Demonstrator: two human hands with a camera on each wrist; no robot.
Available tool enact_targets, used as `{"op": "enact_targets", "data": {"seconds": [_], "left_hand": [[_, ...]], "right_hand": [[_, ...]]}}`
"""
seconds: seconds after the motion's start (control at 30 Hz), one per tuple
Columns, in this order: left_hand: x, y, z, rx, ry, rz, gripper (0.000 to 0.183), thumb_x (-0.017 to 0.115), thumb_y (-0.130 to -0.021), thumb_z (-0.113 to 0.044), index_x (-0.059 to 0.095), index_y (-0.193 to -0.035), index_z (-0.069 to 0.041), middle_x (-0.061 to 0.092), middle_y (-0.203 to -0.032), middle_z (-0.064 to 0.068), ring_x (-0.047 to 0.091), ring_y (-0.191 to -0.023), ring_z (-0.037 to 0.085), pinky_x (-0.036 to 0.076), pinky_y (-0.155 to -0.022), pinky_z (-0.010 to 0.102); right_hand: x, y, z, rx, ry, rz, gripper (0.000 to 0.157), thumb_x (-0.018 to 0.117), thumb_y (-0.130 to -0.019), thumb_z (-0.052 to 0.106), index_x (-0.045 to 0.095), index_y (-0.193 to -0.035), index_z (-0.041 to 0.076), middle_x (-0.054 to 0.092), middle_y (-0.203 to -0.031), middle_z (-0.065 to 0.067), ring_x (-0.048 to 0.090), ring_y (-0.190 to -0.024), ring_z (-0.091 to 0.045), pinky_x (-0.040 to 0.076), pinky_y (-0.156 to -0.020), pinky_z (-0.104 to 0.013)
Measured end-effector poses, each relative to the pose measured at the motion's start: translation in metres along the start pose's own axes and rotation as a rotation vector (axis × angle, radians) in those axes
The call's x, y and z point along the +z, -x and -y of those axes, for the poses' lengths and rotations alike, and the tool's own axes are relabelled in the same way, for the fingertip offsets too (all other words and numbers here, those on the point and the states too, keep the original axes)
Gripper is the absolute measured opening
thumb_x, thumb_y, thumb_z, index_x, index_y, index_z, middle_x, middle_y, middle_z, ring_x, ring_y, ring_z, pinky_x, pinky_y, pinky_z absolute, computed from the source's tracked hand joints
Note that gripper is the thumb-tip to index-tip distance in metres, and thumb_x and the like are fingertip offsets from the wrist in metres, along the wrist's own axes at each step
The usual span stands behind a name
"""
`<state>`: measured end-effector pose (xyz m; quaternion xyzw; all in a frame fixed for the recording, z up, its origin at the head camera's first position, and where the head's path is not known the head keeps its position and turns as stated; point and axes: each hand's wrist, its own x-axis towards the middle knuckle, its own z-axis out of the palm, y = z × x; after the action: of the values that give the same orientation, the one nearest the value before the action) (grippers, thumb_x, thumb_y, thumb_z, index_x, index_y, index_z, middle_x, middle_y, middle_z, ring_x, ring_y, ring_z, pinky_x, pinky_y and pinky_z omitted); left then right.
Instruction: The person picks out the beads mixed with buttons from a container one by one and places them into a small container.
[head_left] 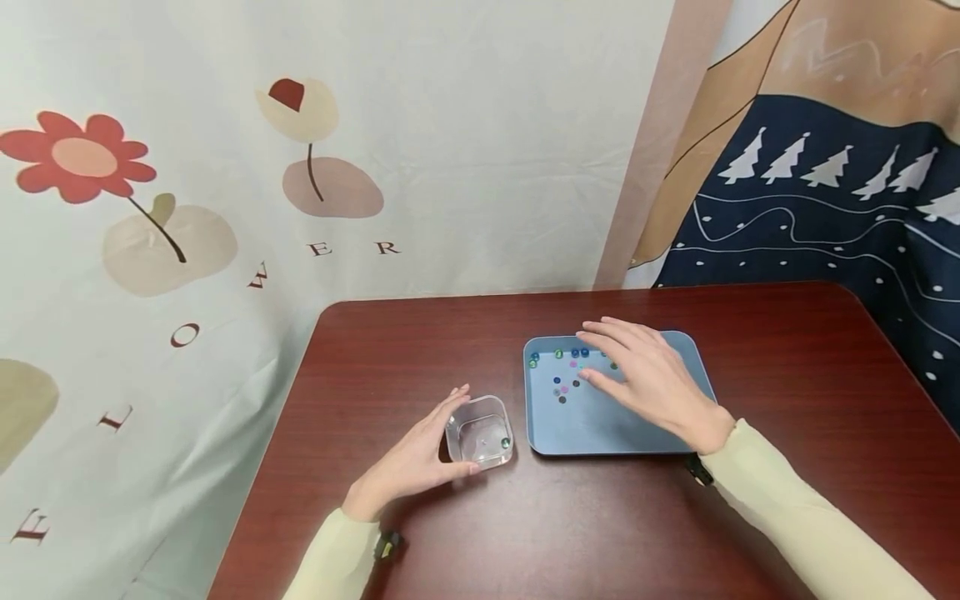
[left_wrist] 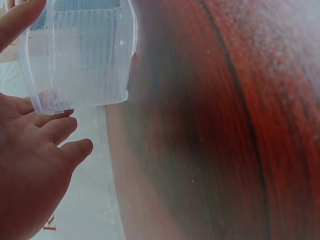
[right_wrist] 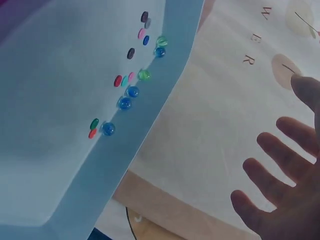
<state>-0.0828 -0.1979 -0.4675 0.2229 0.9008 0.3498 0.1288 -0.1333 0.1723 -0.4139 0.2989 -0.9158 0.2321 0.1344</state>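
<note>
My left hand (head_left: 408, 457) holds a small clear plastic box (head_left: 477, 432), thumb at its near side and fingers at its far left side. In the left wrist view, the box (left_wrist: 87, 70) has ribbed walls. One greenish marble (head_left: 506, 442) lies in its right corner. Over the right part of a blue tray (head_left: 592, 429) hovers my right hand (head_left: 648, 371), fingers spread, nothing held. Blue marbles (right_wrist: 125, 103) and green marbles (right_wrist: 144, 74) line the tray's far edge. Small coloured discs, such as a red disc (right_wrist: 118, 80), lie beside them; the right hand hides part of the tray in the head view.
Both containers stand on a dark red-brown wooden table (head_left: 787, 400), the box left of the tray with a narrow gap between. A pale printed curtain (head_left: 487, 150) hangs behind the table's far edge. Each wrist wears a dark strapped device.
</note>
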Motion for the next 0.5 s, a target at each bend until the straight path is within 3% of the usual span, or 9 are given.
{"op": "enact_targets", "data": {"seconds": [0.2, 0.5], "left_hand": [[0.000, 0.000, 0.001, 0.006, -0.006, 0.001, 0.101, 0.086, -0.083, -0.042, 0.031, -0.162, -0.010, 0.022, -0.172, 0.002, 0.020, -0.157, 0.020, 0.028, -0.123, 0.052], [0.001, -0.001, 0.001, 0.003, -0.006, 0.003, 0.101, 0.087, -0.083, -0.038, 0.031, -0.162, -0.010, 0.021, -0.171, -0.003, 0.021, -0.157, 0.019, 0.030, -0.122, 0.052]], "right_hand": [[0.006, -0.017, -0.003, -0.097, -0.012, 0.086, 0.058, 0.080, -0.092, 0.034, 0.064, -0.142, 0.010, 0.056, -0.150, -0.011, 0.047, -0.141, -0.034, 0.037, -0.113, -0.060], [0.022, -0.038, -0.009, -0.167, -0.010, 0.139, 0.057, 0.081, -0.092, 0.033, 0.064, -0.141, 0.010, 0.058, -0.147, -0.011, 0.049, -0.138, -0.031, 0.042, -0.111, -0.056]]}}
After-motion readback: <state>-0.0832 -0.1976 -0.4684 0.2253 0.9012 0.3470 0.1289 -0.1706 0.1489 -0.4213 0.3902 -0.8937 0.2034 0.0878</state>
